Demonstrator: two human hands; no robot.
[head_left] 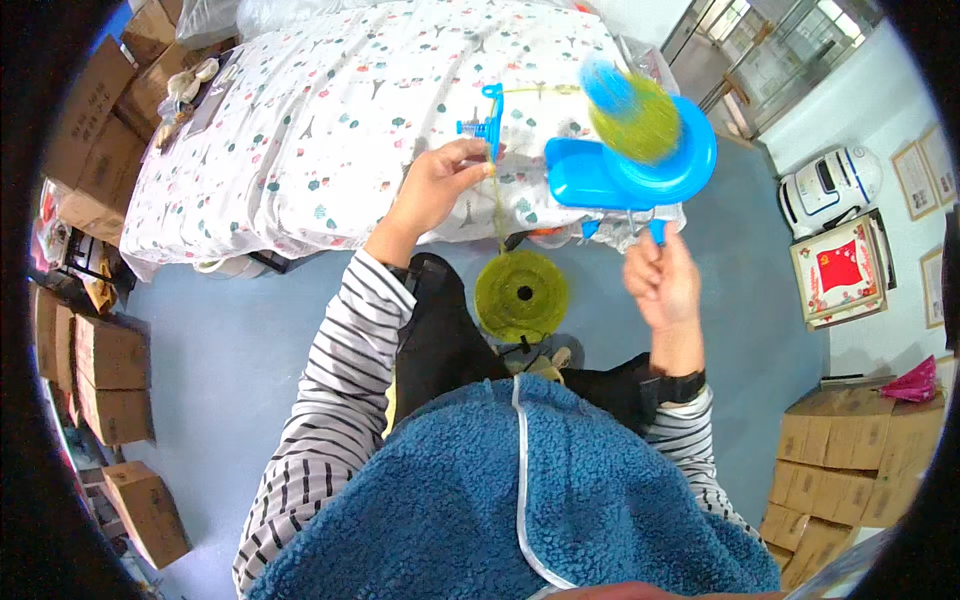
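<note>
Yarn strand [497, 205], left hand [432, 190] pinching, raised

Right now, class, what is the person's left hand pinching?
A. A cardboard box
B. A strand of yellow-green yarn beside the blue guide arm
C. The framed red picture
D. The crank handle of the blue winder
B: the left hand pinches the yellow-green yarn strand next to the blue guide arm, while the right hand is at the crank handle of the blue winder.
</note>
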